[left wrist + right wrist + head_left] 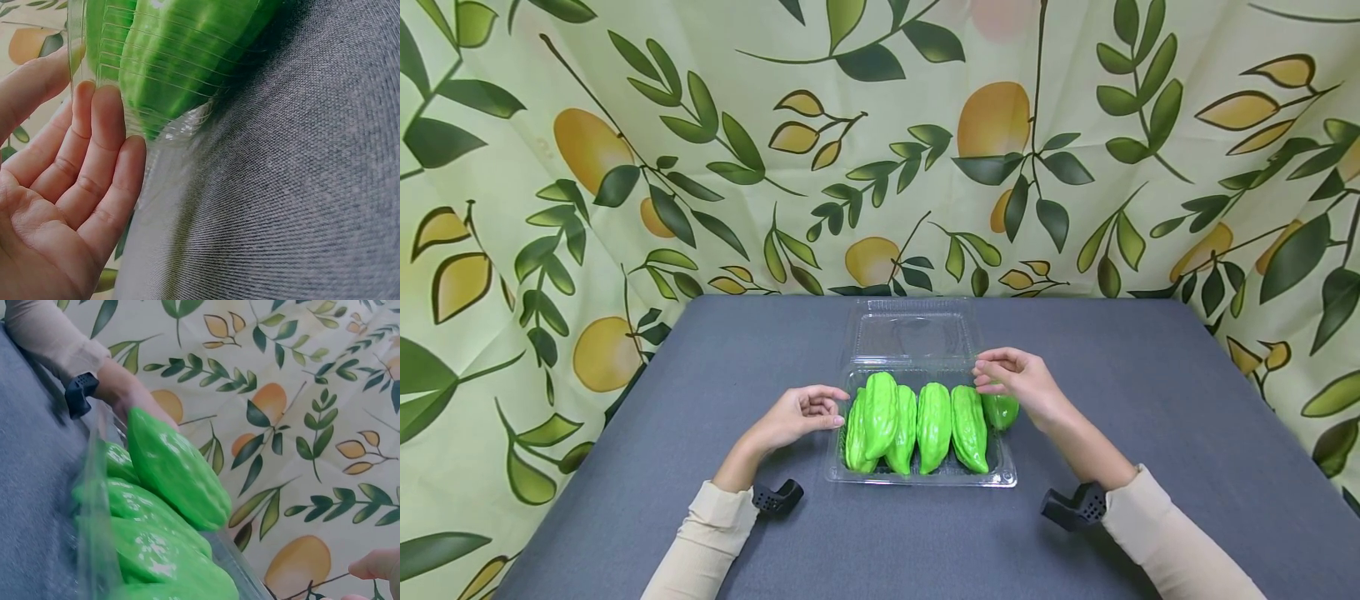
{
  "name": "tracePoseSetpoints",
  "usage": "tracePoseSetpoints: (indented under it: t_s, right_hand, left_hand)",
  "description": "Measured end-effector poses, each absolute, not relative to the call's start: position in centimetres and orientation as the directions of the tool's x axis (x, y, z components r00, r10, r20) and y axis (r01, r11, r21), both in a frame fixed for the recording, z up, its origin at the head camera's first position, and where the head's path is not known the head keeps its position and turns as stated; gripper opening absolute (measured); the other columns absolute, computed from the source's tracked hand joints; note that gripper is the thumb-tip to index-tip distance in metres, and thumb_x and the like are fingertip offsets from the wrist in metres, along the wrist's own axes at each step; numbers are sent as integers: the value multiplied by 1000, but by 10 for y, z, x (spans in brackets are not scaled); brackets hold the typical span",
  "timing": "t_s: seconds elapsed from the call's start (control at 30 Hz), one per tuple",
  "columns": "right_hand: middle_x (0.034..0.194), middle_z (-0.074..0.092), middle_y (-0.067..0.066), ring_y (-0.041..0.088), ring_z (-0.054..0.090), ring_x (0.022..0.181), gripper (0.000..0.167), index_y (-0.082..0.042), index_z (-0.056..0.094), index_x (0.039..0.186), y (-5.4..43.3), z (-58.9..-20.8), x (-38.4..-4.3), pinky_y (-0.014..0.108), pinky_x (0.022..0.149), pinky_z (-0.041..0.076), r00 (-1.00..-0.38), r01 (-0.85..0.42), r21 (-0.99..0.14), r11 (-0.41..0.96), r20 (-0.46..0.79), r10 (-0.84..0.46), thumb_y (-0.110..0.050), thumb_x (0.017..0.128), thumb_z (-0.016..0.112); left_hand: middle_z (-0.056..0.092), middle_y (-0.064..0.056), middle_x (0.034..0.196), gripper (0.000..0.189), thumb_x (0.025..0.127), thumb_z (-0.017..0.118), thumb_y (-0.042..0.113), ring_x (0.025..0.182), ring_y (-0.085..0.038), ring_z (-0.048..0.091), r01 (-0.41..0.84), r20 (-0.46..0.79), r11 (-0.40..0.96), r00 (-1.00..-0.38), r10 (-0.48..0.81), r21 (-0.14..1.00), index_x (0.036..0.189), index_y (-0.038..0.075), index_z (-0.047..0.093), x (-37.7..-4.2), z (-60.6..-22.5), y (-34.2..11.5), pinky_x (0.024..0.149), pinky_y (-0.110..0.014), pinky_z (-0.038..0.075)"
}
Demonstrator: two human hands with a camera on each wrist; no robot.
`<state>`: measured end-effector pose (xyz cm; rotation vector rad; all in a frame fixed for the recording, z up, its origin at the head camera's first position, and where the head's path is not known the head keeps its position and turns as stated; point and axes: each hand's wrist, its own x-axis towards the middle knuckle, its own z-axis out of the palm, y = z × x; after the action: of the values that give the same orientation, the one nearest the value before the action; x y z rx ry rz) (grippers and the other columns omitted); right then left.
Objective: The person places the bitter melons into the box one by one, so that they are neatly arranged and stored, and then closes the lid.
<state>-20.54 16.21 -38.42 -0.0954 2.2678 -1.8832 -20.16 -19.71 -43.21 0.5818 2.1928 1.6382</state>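
Note:
A clear plastic clamshell container (925, 480) sits on the table with its lid (913, 329) laid back, away from the person. Several glossy, ridged bright green bitter melons (934, 429) lie side by side in it, one stacked on others at the left (175, 469). A further melon (1002, 411) shows at the right edge; whether inside or outside I cannot tell. My left hand (801, 415) pinches the container's left rim, thumb and fingers (106, 125) on either side of it. Beside the lid hinge at the right hovers my right hand (1015, 379), fingers loosely bent, holding nothing.
The table (760, 350) has a grey cloth-like surface. A leaf-and-fruit patterned curtain (700, 225) hangs round its back and sides. Each wrist wears a black camera mount, the left one (778, 497) and the right one (1075, 506) both low over the table.

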Motion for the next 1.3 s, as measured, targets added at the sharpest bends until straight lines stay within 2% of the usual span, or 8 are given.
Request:
tracePoseSetpoints:
  t_s: [0.3,0.67,0.97,1.3]
  right_hand:
    - [83,66,-12,1,66,76,46,16,45,128,175,-386,-213,24,78,59,-987,78,-981,176,-101,-122,-16,97,57]
    - [80,67,-15,0,67,74,41,14,48,122,192,-387,-222,19,75,59,-993,91,-985,144,-102,-68,-16,96,58]
    - [81,65,-14,-3,65,74,44,14,48,124,199,-398,-229,18,74,58,-994,104,-964,246,-109,-7,-19,96,58]
    - [92,66,-4,-4,61,71,46,12,51,124,204,-409,-235,18,73,58,-989,146,-934,325,-138,47,-23,95,59]
  left_hand:
    - [60,12,84,46,87,68,6,77,2,61,136,-10,239,-851,525,961,125,-14,51,-202,-435,-199,75,-17,55]
    - [60,6,86,44,87,67,5,77,1,61,100,-40,245,-860,508,964,125,-13,53,-201,-431,-197,75,-16,55]
    - [60,5,86,44,87,68,5,77,0,62,102,-40,249,-861,507,963,125,-12,53,-201,-432,-197,75,-16,55]
    - [60,5,87,44,87,69,6,77,0,62,98,-45,254,-863,503,962,125,-11,54,-201,-431,-197,75,-17,55]
